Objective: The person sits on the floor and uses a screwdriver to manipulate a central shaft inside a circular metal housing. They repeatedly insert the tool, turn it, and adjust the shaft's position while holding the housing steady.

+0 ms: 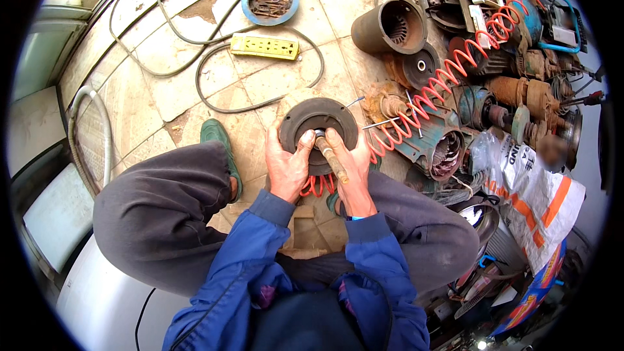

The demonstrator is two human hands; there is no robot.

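Note:
Between my knees I hold a dark round motor end cover [302,112] with both hands. My left hand [288,169] is closed round its left rim, the thumb pressed in close to the centre. On the other side my right hand [353,175] grips the right rim, its thumb beside a brown, worn-looking shaft [333,159]. This shaft juts from the middle of the cover toward me, with a shiny ring at its base. Fingers of both hands are partly hidden beneath the cover. Red coiled hose [318,186] shows just below it.
A blue-rimmed bowl [294,1] of rusty bolts and a yellow power strip [264,46] with looping black cable lie on the tiles ahead. Right of me are a motor housing [367,31], a stretched red coiled hose [448,77], several motor parts and a white sack [520,188].

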